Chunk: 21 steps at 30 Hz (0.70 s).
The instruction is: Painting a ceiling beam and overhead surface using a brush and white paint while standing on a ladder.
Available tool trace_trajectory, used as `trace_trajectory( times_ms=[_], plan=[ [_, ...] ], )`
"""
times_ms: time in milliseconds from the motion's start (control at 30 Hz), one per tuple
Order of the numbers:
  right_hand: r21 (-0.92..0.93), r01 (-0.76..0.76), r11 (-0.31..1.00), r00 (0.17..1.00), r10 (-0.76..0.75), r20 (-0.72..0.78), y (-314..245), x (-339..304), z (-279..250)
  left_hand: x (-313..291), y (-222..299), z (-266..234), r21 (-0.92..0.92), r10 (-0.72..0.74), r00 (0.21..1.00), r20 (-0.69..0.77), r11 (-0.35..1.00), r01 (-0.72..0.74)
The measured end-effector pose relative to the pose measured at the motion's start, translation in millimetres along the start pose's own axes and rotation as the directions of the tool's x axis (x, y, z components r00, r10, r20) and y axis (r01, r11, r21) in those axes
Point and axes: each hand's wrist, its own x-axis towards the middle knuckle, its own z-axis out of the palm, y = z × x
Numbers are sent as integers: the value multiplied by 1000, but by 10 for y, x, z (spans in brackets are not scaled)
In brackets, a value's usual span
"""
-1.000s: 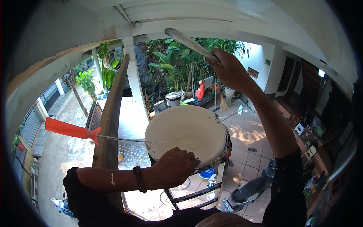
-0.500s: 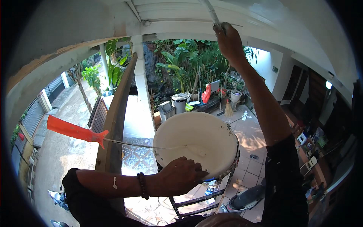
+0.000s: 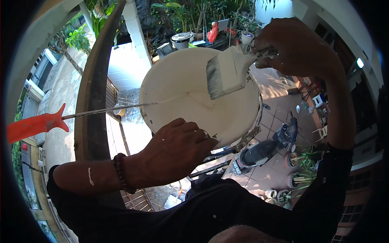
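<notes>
Brush (image 3: 231, 75): in the head view, it hung tilted over the right part of the bucket, bristles toward the left.
Bucket (image 3: 168, 77): it stood mouth up before the person, pale inside, with dark flecks on its rim.
Orange handle (image 3: 36, 124): it lay out to the left, its thin rod (image 3: 93, 111) crossing in front of the beam (image 3: 83, 117) and reaching over the bucket's left rim.
In the way: the beam rose between bucket and street, blocking part of the view there.
Beyond: a lidded bin (image 3: 181, 41) and plants (image 3: 176, 20) showed past the far rim.
Below right: a motorbike (image 3: 263, 154) stood on tiles, potted plants (image 3: 302, 178) near it.
Hidden: bucket and arm covered most of the ladder (image 3: 208, 168); the rod's end was lost in the pale inside; whether the bristles touched the bucket could not be told.
Left hand (image 3: 174, 152): fingers bent over the near rim, gripping it, thumb out of sight; a bead bracelet (image 3: 118, 172) circled the wrist.
Right hand (image 3: 293, 46): closed narrowly on the brush's handle, covering much of it.
</notes>
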Motion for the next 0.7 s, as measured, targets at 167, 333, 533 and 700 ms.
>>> trace_trajectory(
  times_ms=[167, 333, 533, 700],
  plan=[
    [-26, 115, 993, 874, -89, 478, -641, 412, 255, -12, 57, 2, -61, -16, 1000, -25, 998, 14],
    [58, 285, 957, 844, -279, 458, -1019, 554, 994, -23, 60, 25, -62, -8, 999, -34, 998, 5],
    [40, 288, 957, 840, -272, 469, -1003, 650, 1156, 0, 99, -44, -47, -15, 1000, -23, 999, 14],
    [-7, 73, 997, 935, -66, 349, -705, 535, 595, -51, 70, -46, -22, -16, 1000, -12, 1000, 15]
  ],
)
